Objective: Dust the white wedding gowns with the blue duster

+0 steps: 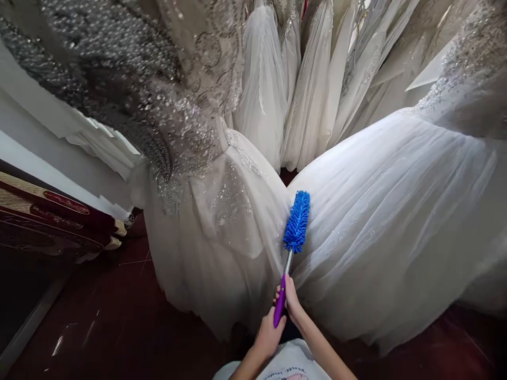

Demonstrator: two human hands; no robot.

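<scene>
A duster (296,221) with a blue fluffy head, a metal shaft and a purple handle points away from my body. My right hand (291,295) is closed round the upper part of the handle. Lower down, my left hand (270,332) grips it near its end. The blue head lies between two full gowns, seemingly against their skirts, though exact contact is hard to tell. On the left is a cream gown (233,211) with a beaded, sparkling bodice. To the right spreads a white gown (388,211) with a wide tulle skirt.
Several more pale gowns (309,95) hang in a row at the back. A dark red, gold-trimmed piece (59,211) stands at the left edge. Skirt hems reach down to the shiny dark red floor (119,311).
</scene>
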